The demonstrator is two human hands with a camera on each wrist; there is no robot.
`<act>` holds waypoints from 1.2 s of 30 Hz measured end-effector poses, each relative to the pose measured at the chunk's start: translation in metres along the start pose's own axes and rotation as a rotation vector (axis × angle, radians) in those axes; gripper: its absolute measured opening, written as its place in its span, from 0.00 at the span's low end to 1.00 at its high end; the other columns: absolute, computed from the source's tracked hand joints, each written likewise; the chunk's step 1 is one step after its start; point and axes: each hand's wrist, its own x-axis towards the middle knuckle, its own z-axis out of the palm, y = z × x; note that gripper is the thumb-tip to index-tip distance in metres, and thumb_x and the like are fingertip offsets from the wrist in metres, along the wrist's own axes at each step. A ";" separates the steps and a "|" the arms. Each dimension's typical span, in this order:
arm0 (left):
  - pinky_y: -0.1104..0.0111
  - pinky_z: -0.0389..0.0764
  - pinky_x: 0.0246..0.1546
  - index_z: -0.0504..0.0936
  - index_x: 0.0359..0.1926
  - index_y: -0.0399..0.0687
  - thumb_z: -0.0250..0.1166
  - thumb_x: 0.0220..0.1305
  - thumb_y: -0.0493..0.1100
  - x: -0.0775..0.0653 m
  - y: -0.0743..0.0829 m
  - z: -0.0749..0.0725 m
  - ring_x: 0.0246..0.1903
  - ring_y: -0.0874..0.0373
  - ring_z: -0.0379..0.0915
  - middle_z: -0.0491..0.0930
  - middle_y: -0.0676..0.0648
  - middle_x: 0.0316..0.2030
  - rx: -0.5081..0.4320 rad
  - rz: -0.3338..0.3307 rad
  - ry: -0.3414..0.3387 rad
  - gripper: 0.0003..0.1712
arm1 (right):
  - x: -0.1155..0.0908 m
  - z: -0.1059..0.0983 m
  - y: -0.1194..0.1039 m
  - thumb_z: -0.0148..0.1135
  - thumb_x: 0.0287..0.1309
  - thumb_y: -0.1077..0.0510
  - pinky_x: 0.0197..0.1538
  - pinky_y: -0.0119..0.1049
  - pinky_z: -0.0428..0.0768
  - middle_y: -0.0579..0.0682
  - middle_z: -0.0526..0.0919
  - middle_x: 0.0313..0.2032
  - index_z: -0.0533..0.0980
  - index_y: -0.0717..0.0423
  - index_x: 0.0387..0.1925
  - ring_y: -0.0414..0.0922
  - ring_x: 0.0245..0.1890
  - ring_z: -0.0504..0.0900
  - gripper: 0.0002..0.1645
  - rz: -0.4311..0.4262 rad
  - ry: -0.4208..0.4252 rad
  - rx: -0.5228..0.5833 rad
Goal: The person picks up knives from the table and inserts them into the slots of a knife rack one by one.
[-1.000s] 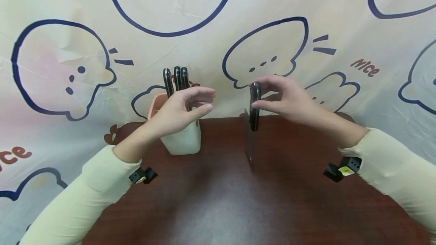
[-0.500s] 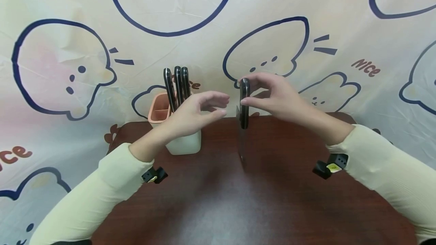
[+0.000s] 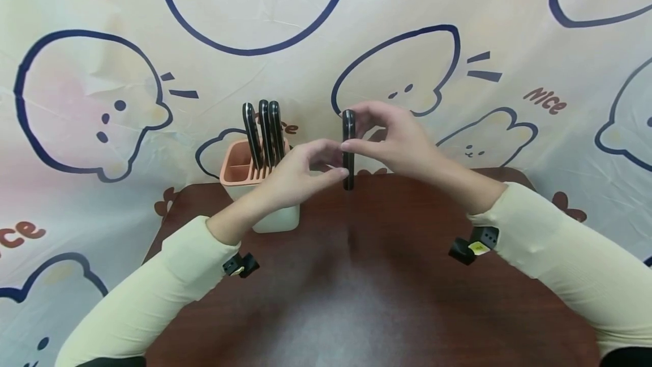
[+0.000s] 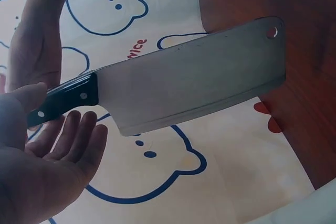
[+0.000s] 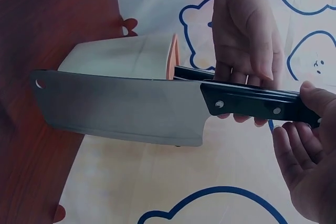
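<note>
A cleaver (image 4: 189, 74) with a broad steel blade, a hole near its tip and a black riveted handle (image 3: 348, 154) is held upright, blade down. My right hand (image 3: 399, 140) pinches the handle near its upper end between thumb and fingers. Around the lower handle is my left hand (image 3: 300, 173), its thumb near one side and its extended fingers passing behind, as the right wrist view shows; firm contact cannot be made out. From the head view the blade is nearly edge-on and hard to see.
A cream knife holder (image 3: 277, 218) with an orange top insert stands left of the cleaver, partly behind my left arm. Several black-handled knives (image 3: 265, 132) stick up from it. The dark wooden table (image 3: 397, 299) ends against a patterned cloth backdrop (image 3: 285, 78).
My right hand has carried the cleaver left and slightly up. My left hand has moved right, away from the knife holder, to the cleaver's handle.
</note>
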 end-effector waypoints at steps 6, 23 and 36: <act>0.55 0.80 0.57 0.78 0.59 0.37 0.68 0.68 0.39 0.001 -0.003 0.001 0.49 0.53 0.79 0.83 0.44 0.47 -0.012 0.021 0.039 0.21 | 0.004 0.004 0.000 0.75 0.58 0.61 0.47 0.38 0.84 0.50 0.83 0.39 0.78 0.58 0.59 0.44 0.42 0.80 0.27 0.007 0.006 0.012; 0.64 0.83 0.46 0.81 0.54 0.37 0.68 0.68 0.38 0.000 -0.004 0.002 0.42 0.55 0.81 0.84 0.44 0.44 -0.043 0.067 0.154 0.17 | 0.010 0.005 0.000 0.72 0.62 0.59 0.51 0.38 0.82 0.52 0.82 0.40 0.77 0.59 0.58 0.45 0.43 0.81 0.24 -0.008 0.035 0.059; 0.63 0.83 0.48 0.79 0.57 0.39 0.69 0.67 0.41 -0.017 -0.002 -0.015 0.43 0.54 0.80 0.83 0.44 0.45 -0.011 -0.018 0.168 0.20 | 0.016 0.007 0.002 0.61 0.72 0.53 0.45 0.41 0.85 0.51 0.84 0.47 0.75 0.56 0.64 0.45 0.46 0.82 0.23 0.003 0.022 0.120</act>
